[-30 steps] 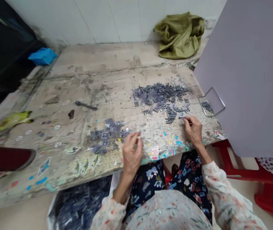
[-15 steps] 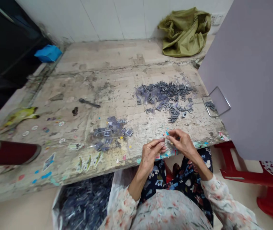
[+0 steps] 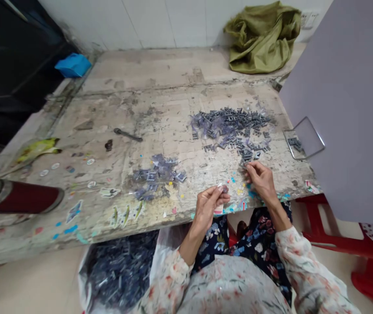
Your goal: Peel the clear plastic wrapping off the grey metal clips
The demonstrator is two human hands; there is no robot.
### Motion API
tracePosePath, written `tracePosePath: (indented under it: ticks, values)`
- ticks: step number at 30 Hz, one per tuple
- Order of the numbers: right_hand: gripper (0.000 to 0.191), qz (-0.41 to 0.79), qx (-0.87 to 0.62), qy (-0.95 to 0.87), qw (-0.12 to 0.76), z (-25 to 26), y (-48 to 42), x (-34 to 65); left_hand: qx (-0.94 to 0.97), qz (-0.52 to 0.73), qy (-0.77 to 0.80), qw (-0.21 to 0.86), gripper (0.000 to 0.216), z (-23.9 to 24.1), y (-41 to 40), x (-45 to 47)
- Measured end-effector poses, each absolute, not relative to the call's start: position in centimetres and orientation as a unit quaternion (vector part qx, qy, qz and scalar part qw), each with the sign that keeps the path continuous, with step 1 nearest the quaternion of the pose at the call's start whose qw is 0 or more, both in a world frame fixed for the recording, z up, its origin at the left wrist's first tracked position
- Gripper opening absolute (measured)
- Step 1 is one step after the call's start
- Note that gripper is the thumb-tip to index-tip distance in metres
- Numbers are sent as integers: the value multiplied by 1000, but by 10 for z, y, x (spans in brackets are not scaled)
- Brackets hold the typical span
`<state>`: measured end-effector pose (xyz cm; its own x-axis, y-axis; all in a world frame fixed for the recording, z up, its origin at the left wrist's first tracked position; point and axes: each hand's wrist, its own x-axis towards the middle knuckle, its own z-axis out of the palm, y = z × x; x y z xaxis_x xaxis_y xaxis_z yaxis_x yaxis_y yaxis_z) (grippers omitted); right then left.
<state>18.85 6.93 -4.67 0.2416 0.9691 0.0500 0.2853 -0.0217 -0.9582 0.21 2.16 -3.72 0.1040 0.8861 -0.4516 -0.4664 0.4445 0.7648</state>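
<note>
I sit at a worn, stained table [image 3: 160, 91]. My left hand [image 3: 208, 205] hovers at the near edge, its fingers pinched on a small clear plastic piece [image 3: 223, 189]. My right hand [image 3: 261, 179] reaches to the near fringe of a large heap of small grey metal clips [image 3: 232, 128], its fingertips pinched together at the clips; what they hold is too small to make out. A smaller pile of clips in clear sleeves [image 3: 157, 174] lies left of my left hand.
A bag full of dark parts [image 3: 121, 272] stands under the table edge. On the table are an olive cloth sack [image 3: 263, 37], a blue packet [image 3: 72, 65], a dark tool [image 3: 127, 134], a red-and-steel flask [image 3: 16, 198]. A grey board [image 3: 346, 100] stands at right; red stool [image 3: 333, 237] below.
My hands had met at the table edge half a second ago. The right hand has since moved back up to the big heap, while the left stays near the edge holding the clear piece.
</note>
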Motion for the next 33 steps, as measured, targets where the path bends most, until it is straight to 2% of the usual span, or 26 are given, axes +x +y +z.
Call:
tracePosePath:
  ticks: [3, 8, 10, 14, 16, 20, 25, 28, 33]
  values:
    - [42, 518, -587, -382, 490, -42, 54, 187, 216, 476, 471, 711, 35, -36, 22, 3]
    - [45, 570, -571, -367, 464, -37, 39, 181, 206, 475, 463, 719, 34, -36, 21, 2]
    - [41, 524, -594, -419, 444, -36, 34, 179, 209, 477, 461, 718, 34, -37, 20, 2]
    - [21, 238, -657, -616, 363, -31, 22, 174, 217, 480, 463, 713, 32, -40, 19, 3]
    - [17, 156, -647, -679, 310, -27, 17, 171, 220, 481, 463, 711, 32, -39, 19, 3]
    - [18, 171, -596, -725, 298, -20, 14, 172, 219, 476, 465, 713, 34, -36, 19, 2]
    - [32, 98, -537, -796, 263, -26, 19, 183, 215, 468, 467, 719, 35, -32, 19, 2]
    - [26, 97, -501, -826, 239, -36, 19, 181, 209, 467, 470, 719, 34, -31, 19, 3]
    - [22, 66, -519, -801, 292, -51, 18, 172, 185, 473, 455, 732, 34, -32, 18, 0]
